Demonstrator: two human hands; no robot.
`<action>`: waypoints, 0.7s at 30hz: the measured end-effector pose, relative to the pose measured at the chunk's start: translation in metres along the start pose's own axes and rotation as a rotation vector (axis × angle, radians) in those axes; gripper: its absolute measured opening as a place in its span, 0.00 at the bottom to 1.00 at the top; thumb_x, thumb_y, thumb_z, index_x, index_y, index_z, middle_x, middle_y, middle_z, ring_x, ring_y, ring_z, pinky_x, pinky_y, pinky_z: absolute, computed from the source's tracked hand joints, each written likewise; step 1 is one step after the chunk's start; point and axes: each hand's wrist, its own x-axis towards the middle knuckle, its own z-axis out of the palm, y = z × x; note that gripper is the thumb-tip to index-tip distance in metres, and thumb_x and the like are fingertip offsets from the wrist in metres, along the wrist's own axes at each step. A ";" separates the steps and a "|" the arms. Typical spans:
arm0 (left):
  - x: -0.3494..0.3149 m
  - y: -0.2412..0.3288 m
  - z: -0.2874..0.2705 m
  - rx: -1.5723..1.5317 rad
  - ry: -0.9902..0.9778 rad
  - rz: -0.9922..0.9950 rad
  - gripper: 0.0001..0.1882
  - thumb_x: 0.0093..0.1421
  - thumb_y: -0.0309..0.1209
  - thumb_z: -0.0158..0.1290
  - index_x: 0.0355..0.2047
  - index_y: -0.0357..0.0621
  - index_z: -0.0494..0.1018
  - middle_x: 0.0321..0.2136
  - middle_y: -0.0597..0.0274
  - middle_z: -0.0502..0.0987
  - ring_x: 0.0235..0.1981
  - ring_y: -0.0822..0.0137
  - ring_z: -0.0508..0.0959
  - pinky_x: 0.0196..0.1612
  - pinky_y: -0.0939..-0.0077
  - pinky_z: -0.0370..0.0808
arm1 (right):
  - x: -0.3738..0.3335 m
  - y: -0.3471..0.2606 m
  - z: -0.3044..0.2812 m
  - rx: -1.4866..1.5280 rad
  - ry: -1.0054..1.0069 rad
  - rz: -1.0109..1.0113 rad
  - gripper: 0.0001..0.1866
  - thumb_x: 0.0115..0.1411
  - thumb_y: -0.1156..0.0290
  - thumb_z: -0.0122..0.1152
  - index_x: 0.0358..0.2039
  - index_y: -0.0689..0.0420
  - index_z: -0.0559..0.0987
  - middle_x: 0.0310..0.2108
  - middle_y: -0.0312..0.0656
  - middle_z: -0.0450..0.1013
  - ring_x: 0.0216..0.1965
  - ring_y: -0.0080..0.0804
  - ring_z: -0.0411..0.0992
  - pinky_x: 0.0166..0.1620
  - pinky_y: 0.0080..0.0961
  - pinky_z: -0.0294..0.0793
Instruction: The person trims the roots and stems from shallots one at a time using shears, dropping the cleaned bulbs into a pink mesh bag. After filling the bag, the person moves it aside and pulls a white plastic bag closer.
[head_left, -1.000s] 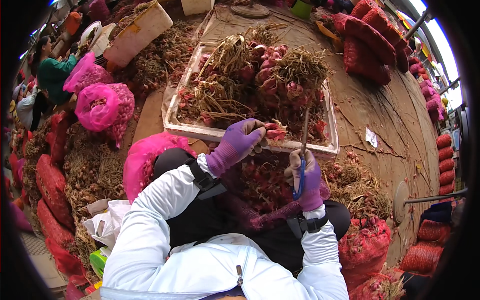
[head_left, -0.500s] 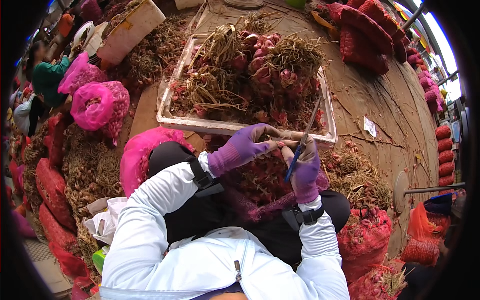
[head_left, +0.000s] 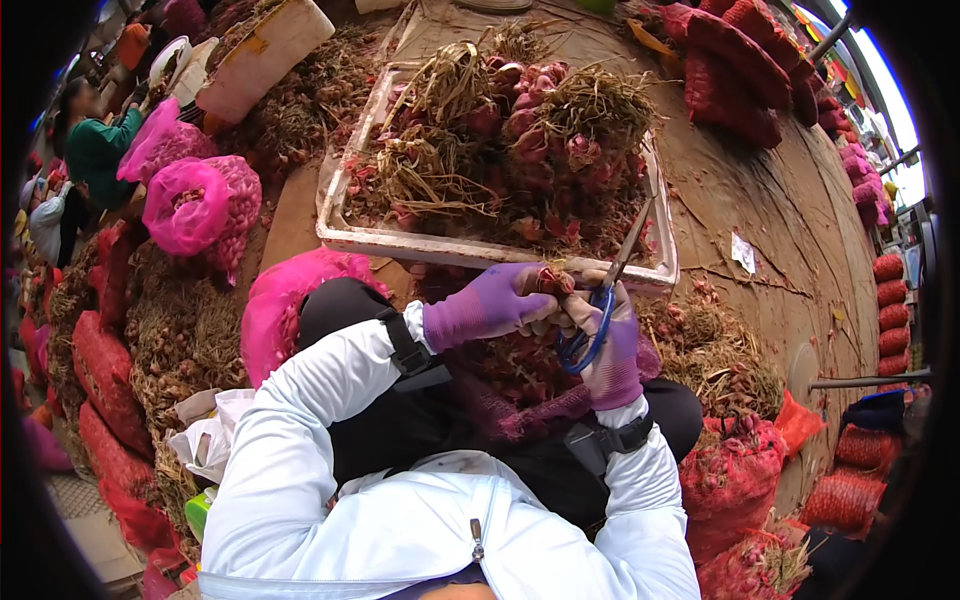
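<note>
Both of my hands wear purple gloves and meet just in front of a white foam box [head_left: 440,243]. My left hand [head_left: 490,305] is closed, pinching a small reddish shallot [head_left: 553,282] at its fingertips. In my right hand [head_left: 612,345] is a pair of scissors [head_left: 600,318] with blue handles; the blades point up and away over the box's near right edge. The right fingertips touch or nearly touch the shallot. Heaped in the box are dried bunches of shallots [head_left: 520,125] with straw-coloured stalks. Below my hands, red skins and peelings [head_left: 510,365] lie on pinkish netting between my legs.
A pink net bag [head_left: 290,310] sits by my left knee, and a red net sack of shallots [head_left: 735,470] by the right. Loose stalks [head_left: 715,350] pile beyond my right hand. More red sacks [head_left: 105,390] line the left. A person in green [head_left: 100,150] sits at far left.
The scissors have turned in my right hand, so their blue handle loops now show. My left hand has shifted slightly, and the shallot in it is now plainly visible.
</note>
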 end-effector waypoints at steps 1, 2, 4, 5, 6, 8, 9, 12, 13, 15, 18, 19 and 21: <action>-0.002 0.005 -0.002 0.019 -0.034 -0.035 0.16 0.65 0.38 0.48 0.46 0.40 0.70 0.29 0.64 0.78 0.26 0.75 0.78 0.29 0.82 0.75 | 0.000 -0.004 -0.007 0.012 -0.043 0.053 0.17 0.56 0.80 0.59 0.45 0.60 0.68 0.30 0.39 0.74 0.27 0.21 0.73 0.29 0.15 0.72; -0.003 0.010 -0.007 0.020 -0.025 -0.037 0.16 0.65 0.38 0.48 0.46 0.40 0.70 0.29 0.64 0.78 0.26 0.75 0.78 0.29 0.82 0.75 | 0.002 -0.007 -0.012 0.025 -0.086 0.106 0.18 0.54 0.80 0.60 0.45 0.60 0.68 0.30 0.39 0.74 0.27 0.23 0.74 0.28 0.15 0.73; -0.003 0.018 -0.017 0.019 -0.276 -0.152 0.18 0.65 0.41 0.48 0.44 0.38 0.69 0.29 0.62 0.78 0.22 0.74 0.77 0.24 0.82 0.74 | 0.002 -0.023 -0.013 -0.011 -0.062 0.165 0.19 0.52 0.79 0.61 0.45 0.58 0.69 0.29 0.38 0.74 0.27 0.23 0.74 0.27 0.15 0.72; -0.002 0.018 -0.021 0.014 -0.362 -0.103 0.19 0.65 0.43 0.47 0.42 0.38 0.68 0.28 0.61 0.77 0.19 0.73 0.75 0.21 0.83 0.71 | 0.001 -0.028 -0.012 -0.099 -0.075 0.157 0.19 0.52 0.80 0.62 0.45 0.58 0.69 0.29 0.38 0.74 0.26 0.23 0.74 0.28 0.16 0.72; -0.005 0.017 -0.023 0.016 -0.360 -0.107 0.19 0.65 0.43 0.47 0.42 0.38 0.68 0.28 0.61 0.77 0.19 0.73 0.75 0.21 0.83 0.71 | 0.000 -0.032 -0.009 -0.184 -0.091 0.149 0.20 0.51 0.80 0.62 0.45 0.58 0.70 0.29 0.37 0.73 0.26 0.22 0.74 0.28 0.16 0.73; -0.008 0.010 -0.028 -0.076 -0.383 -0.039 0.18 0.65 0.43 0.46 0.42 0.38 0.68 0.26 0.61 0.76 0.20 0.73 0.74 0.20 0.83 0.69 | -0.004 -0.040 -0.005 -0.181 -0.100 0.171 0.21 0.50 0.80 0.61 0.46 0.57 0.70 0.29 0.36 0.73 0.25 0.22 0.73 0.28 0.17 0.73; -0.008 0.009 -0.027 -0.135 -0.394 0.018 0.20 0.66 0.45 0.45 0.43 0.39 0.68 0.25 0.61 0.75 0.21 0.73 0.74 0.20 0.82 0.69 | -0.003 -0.043 -0.008 -0.130 -0.127 0.190 0.21 0.50 0.80 0.61 0.46 0.58 0.70 0.29 0.36 0.72 0.25 0.22 0.73 0.29 0.16 0.73; -0.007 0.020 -0.024 -0.208 -0.213 -0.133 0.21 0.67 0.46 0.44 0.45 0.39 0.68 0.26 0.61 0.75 0.22 0.74 0.73 0.22 0.81 0.69 | -0.005 -0.044 -0.015 -0.055 -0.153 0.188 0.21 0.50 0.81 0.61 0.46 0.57 0.70 0.28 0.34 0.71 0.25 0.21 0.72 0.29 0.16 0.72; -0.001 0.016 -0.027 -0.232 -0.209 -0.151 0.20 0.67 0.44 0.42 0.46 0.40 0.68 0.26 0.61 0.75 0.21 0.73 0.74 0.23 0.81 0.70 | -0.006 -0.045 -0.018 -0.056 -0.141 0.175 0.20 0.51 0.80 0.61 0.46 0.58 0.70 0.29 0.34 0.71 0.25 0.20 0.72 0.29 0.15 0.71; -0.002 0.019 -0.023 -0.201 -0.248 -0.143 0.18 0.67 0.43 0.42 0.45 0.40 0.69 0.25 0.61 0.76 0.21 0.73 0.74 0.24 0.81 0.71 | -0.002 -0.042 -0.026 -0.048 -0.141 0.161 0.20 0.52 0.79 0.61 0.46 0.58 0.70 0.29 0.34 0.72 0.25 0.19 0.71 0.29 0.13 0.70; -0.002 0.020 -0.018 -0.147 -0.251 -0.151 0.14 0.66 0.40 0.44 0.40 0.42 0.70 0.25 0.60 0.77 0.20 0.73 0.74 0.25 0.82 0.71 | 0.006 -0.033 -0.037 -0.346 -0.225 0.114 0.19 0.54 0.76 0.63 0.46 0.58 0.69 0.32 0.36 0.73 0.26 0.17 0.70 0.29 0.12 0.68; -0.002 0.022 -0.016 -0.009 -0.206 -0.170 0.12 0.65 0.39 0.45 0.38 0.43 0.70 0.25 0.60 0.77 0.21 0.73 0.75 0.25 0.82 0.72 | 0.007 -0.029 -0.030 -0.391 -0.173 0.073 0.19 0.54 0.75 0.63 0.46 0.59 0.69 0.34 0.36 0.74 0.27 0.16 0.70 0.30 0.12 0.68; -0.004 0.018 -0.010 0.120 -0.138 -0.207 0.10 0.62 0.37 0.50 0.36 0.44 0.70 0.25 0.64 0.76 0.22 0.76 0.73 0.26 0.83 0.70 | 0.004 -0.019 -0.016 -0.454 -0.117 -0.038 0.19 0.55 0.75 0.63 0.46 0.60 0.69 0.36 0.37 0.75 0.30 0.16 0.70 0.33 0.14 0.70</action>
